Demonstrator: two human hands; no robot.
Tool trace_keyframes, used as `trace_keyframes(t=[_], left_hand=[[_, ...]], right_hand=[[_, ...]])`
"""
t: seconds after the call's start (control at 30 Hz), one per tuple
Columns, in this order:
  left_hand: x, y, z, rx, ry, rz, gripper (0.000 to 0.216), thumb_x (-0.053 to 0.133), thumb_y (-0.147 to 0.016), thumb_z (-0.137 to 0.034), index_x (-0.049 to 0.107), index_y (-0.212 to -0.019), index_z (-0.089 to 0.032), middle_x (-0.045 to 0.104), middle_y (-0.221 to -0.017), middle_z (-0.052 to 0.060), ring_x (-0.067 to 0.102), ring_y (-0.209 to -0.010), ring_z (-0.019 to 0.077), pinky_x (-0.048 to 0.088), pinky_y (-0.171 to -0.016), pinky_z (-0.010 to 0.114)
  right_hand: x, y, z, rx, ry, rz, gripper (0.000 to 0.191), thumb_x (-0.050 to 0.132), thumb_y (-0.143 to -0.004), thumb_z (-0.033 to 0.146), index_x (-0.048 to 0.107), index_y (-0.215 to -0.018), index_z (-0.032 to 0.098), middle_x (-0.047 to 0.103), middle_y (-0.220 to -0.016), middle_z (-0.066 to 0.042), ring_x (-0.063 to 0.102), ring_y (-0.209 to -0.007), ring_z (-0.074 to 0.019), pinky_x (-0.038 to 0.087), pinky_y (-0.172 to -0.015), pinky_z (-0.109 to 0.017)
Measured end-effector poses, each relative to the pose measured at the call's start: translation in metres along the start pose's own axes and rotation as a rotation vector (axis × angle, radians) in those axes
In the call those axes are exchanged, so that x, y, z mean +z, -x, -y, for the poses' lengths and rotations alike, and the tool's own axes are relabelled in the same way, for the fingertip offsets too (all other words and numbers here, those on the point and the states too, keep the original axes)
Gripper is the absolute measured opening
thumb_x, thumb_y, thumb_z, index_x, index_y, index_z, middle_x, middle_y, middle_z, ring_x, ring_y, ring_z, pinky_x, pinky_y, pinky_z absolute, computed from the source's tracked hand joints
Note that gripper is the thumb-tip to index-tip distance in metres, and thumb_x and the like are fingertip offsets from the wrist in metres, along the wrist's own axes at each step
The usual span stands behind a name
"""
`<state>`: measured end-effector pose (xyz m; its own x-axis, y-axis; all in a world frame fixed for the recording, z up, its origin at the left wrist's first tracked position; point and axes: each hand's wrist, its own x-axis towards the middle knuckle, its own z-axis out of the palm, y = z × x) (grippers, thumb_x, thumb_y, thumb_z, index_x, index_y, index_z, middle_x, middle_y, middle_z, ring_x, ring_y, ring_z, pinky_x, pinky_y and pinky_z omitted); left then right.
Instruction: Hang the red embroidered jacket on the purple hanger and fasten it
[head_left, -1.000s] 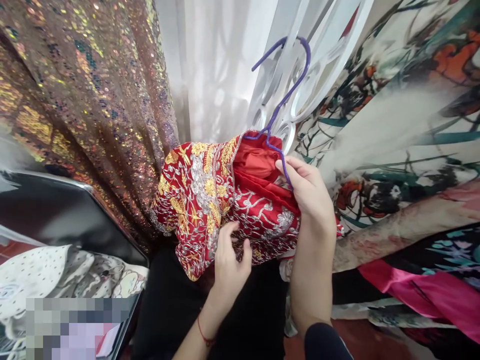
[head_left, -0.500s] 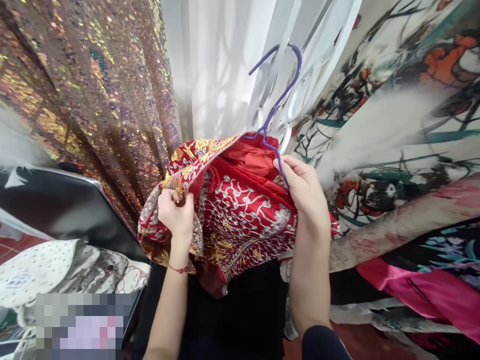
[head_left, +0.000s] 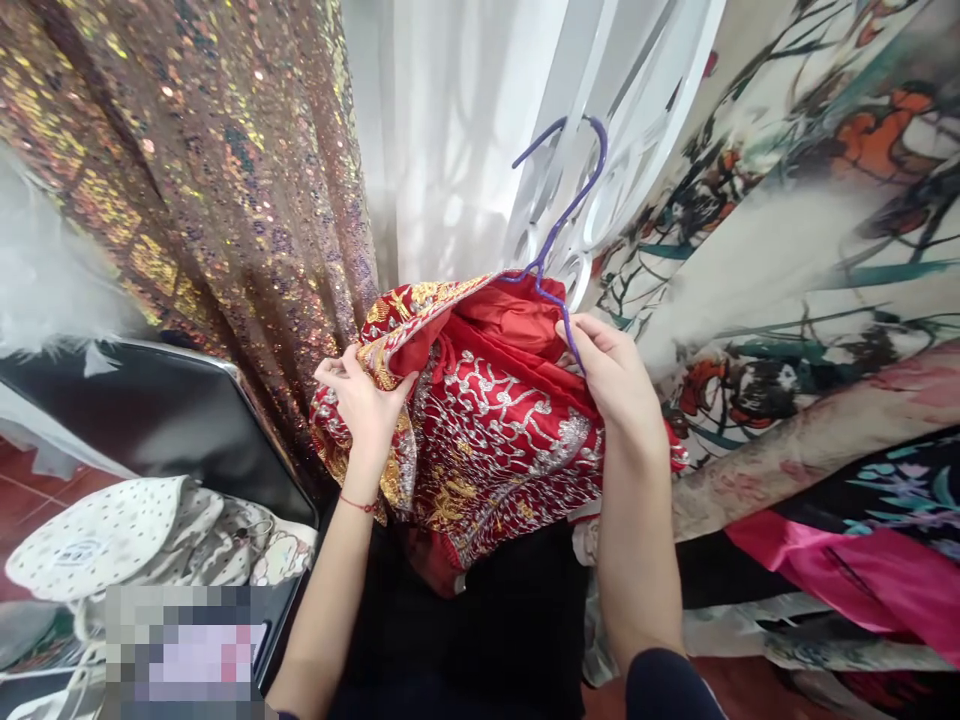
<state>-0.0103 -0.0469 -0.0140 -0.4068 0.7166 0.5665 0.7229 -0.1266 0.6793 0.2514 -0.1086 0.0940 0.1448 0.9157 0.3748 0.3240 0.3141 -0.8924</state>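
A red jacket (head_left: 495, 430) with gold and silver embroidery lies partly opened, its plain red lining showing near the top. A purple clothes hanger (head_left: 551, 240) reaches into its neck, the hook pointing up and away. My right hand (head_left: 611, 375) is closed on the hanger's right arm at the jacket's shoulder. On the left front edge of the jacket rests my left hand (head_left: 367, 400), thumb by the lining and fingers spread apart over the embroidered side. Whether the hanger's left arm sits inside the jacket is hidden by cloth.
A sequined curtain (head_left: 247, 200) hangs at the left above a black chair-like surface (head_left: 172, 400). Dotted white hats (head_left: 112, 530) lie at lower left. White scrollwork (head_left: 637, 150) stands behind the hanger. Patterned fabric (head_left: 750, 330) and pink cloth (head_left: 847, 580) hang at right.
My left hand has loosened from a pinch on the jacket edge, its fingers now spread. My right hand keeps hold of the hanger. The whole view has shifted slightly.
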Motion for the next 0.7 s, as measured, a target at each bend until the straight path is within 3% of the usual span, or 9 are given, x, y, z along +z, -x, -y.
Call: trace_keyframes(t=[0.1, 0.17, 0.23, 0.4, 0.47, 0.57, 0.7], left_hand=[[0.006, -0.009, 0.005, 0.028, -0.066, 0.053, 0.053, 0.079, -0.073, -0.037, 0.054, -0.115, -0.015, 0.048, -0.130, 0.020, 0.061, -0.111, 0.0328, 0.053, -0.083, 0.040], [0.004, -0.016, 0.012, 0.058, -0.086, 0.098, 0.027, 0.068, -0.081, -0.032, 0.057, -0.101, -0.018, 0.060, -0.109, 0.012, 0.064, -0.097, 0.0280, 0.050, -0.079, 0.036], [-0.007, -0.029, 0.016, 0.092, -0.085, 0.080, 0.010, 0.060, -0.084, -0.028, 0.055, -0.089, -0.021, 0.061, -0.091, 0.006, 0.063, -0.083, 0.0237, 0.047, -0.076, 0.034], [-0.061, -0.085, -0.004, 0.249, -0.021, -0.219, 0.013, 0.056, -0.075, -0.014, 0.055, -0.087, -0.020, 0.059, -0.090, 0.005, 0.060, -0.086, 0.0226, 0.047, -0.082, 0.036], [-0.075, -0.108, -0.020, 0.327, -0.003, -0.238, 0.021, 0.055, -0.074, -0.011, 0.057, -0.093, -0.019, 0.060, -0.098, 0.007, 0.061, -0.094, 0.0238, 0.047, -0.087, 0.038], [-0.073, -0.131, -0.036, 0.429, -0.029, -0.075, 0.027, 0.058, -0.074, -0.011, 0.059, -0.099, -0.020, 0.062, -0.112, 0.010, 0.061, -0.103, 0.0258, 0.047, -0.090, 0.038], [-0.052, -0.141, -0.029, 0.420, -0.129, 0.346, 0.036, 0.066, -0.070, -0.015, 0.060, -0.105, -0.015, 0.065, -0.115, 0.015, 0.063, -0.107, 0.0282, 0.049, -0.092, 0.036]], right_hand=[[0.002, 0.001, 0.001, -0.016, -0.023, 0.000, 0.030, 0.062, -0.087, 0.052, 0.059, -0.078, 0.023, 0.043, -0.069, 0.003, 0.035, -0.058, -0.0105, 0.029, -0.055, -0.025], [0.004, 0.002, 0.003, -0.021, -0.032, -0.006, 0.029, 0.063, -0.086, 0.051, 0.059, -0.078, 0.023, 0.044, -0.068, 0.004, 0.035, -0.057, -0.0102, 0.029, -0.054, -0.024], [0.004, 0.002, 0.004, -0.007, -0.047, -0.015, 0.030, 0.063, -0.084, 0.051, 0.060, -0.077, 0.023, 0.046, -0.068, 0.003, 0.037, -0.057, -0.0101, 0.030, -0.053, -0.024], [-0.009, 0.004, 0.009, 0.061, -0.038, 0.048, 0.034, 0.068, -0.080, 0.054, 0.058, -0.072, 0.023, 0.050, -0.063, 0.004, 0.041, -0.055, -0.0111, 0.034, -0.052, -0.025], [-0.018, 0.008, 0.010, 0.058, -0.021, 0.056, 0.034, 0.069, -0.079, 0.055, 0.060, -0.071, 0.023, 0.056, -0.065, 0.003, 0.048, -0.059, -0.0129, 0.040, -0.056, -0.026], [-0.030, 0.014, 0.011, 0.019, 0.006, -0.032, 0.033, 0.070, -0.078, 0.056, 0.064, -0.077, 0.024, 0.063, -0.069, 0.002, 0.055, -0.064, -0.0150, 0.045, -0.061, -0.027], [-0.038, 0.017, 0.006, -0.023, 0.165, -0.070, 0.036, 0.067, -0.076, 0.059, 0.064, -0.074, 0.023, 0.062, -0.067, 0.002, 0.052, -0.061, -0.0146, 0.043, -0.061, -0.028]])
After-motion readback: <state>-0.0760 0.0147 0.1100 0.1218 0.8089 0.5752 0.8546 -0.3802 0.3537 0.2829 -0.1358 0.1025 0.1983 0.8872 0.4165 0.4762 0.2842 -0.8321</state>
